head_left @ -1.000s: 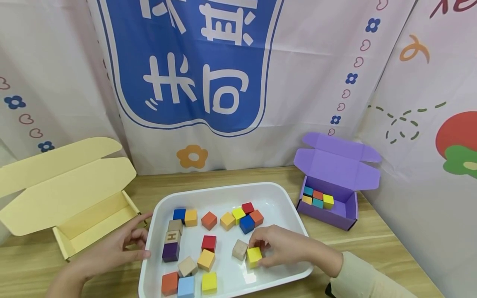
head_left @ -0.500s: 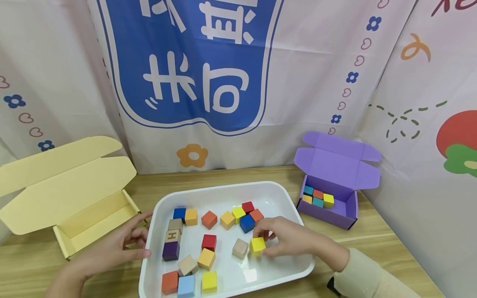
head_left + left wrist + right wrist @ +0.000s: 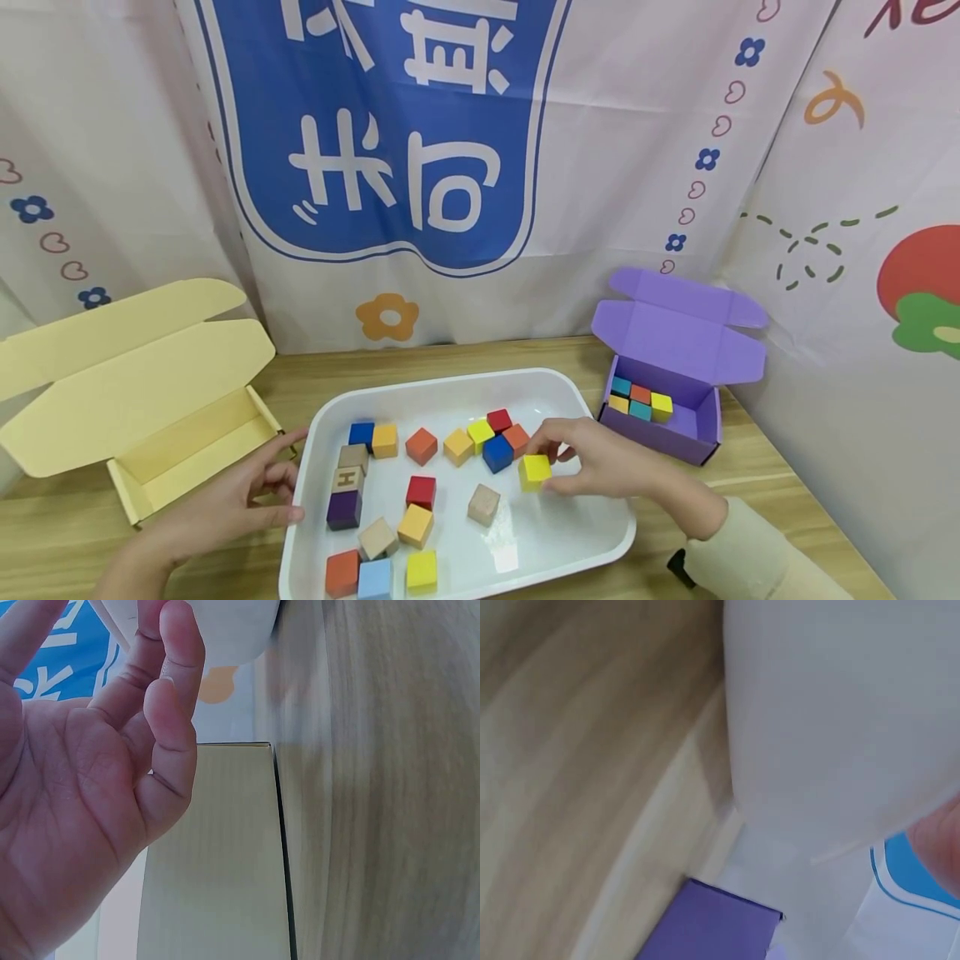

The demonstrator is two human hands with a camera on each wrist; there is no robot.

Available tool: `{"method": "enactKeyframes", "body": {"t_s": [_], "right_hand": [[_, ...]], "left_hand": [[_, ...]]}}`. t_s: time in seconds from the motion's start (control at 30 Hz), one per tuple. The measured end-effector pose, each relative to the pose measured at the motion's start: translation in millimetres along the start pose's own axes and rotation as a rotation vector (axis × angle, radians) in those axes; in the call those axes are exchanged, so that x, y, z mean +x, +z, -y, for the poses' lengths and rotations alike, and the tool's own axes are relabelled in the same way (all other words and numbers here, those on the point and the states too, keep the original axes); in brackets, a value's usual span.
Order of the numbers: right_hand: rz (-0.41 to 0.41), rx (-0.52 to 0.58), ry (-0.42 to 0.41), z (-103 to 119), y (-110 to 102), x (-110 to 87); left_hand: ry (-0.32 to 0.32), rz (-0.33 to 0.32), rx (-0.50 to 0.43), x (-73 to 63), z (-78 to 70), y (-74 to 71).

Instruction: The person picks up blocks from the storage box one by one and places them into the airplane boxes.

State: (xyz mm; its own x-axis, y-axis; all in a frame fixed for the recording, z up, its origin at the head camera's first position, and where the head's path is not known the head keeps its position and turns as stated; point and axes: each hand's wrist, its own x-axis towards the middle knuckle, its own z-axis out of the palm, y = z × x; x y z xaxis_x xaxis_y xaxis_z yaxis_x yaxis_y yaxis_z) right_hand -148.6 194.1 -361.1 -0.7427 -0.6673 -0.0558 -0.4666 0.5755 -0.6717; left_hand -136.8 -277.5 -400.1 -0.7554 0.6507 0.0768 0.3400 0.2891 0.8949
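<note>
Inside tray rim (image 3: pixel 450 382), right hand (image 3: pixel 592 458) pinches yellow cube (image 3: pixel 534 473), wooden cube (image 3: pixel 483 505) apart

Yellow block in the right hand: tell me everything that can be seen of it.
The yellow block is a plain, bright yellow cube with straight edges; it looks like painted wood. Its top and a front face show, with no marking visible on them. The right hand pinches it between thumb and fingers, over the right part of the white tray. Whether it touches the tray's floor cannot be told.
</note>
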Motion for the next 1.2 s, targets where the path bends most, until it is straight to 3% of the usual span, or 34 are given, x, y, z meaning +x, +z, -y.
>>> {"method": "enactKeyframes", "body": {"t_s": [0.3,0.57,0.87,1.1,1.2], "right_hand": [[-0.102,-0.071,-0.072,-6,-15,-9.2],[-0.176,-0.083,-0.029,-12,-27,-19.6],[-0.281,-0.072,-0.042,-24,-42,-34.0],[-0.395,-0.175,-0.033,-36,-54,-45.2],[-0.424,-0.159,-0.012,-43,-58,-50.7]], "left_hand": [[-0.025,-0.004,-0.004,-0.2,-3.9,0.8],[-0.021,-0.003,-0.007,0.1,-3.7,1.5],[0.002,-0.001,-0.009,-0.1,-0.6,1.2],[-0.021,-0.004,-0.005,-0.5,-2.0,1.0],[-0.024,-0.006,-0.001,-0.4,-1.9,0.8]]}}
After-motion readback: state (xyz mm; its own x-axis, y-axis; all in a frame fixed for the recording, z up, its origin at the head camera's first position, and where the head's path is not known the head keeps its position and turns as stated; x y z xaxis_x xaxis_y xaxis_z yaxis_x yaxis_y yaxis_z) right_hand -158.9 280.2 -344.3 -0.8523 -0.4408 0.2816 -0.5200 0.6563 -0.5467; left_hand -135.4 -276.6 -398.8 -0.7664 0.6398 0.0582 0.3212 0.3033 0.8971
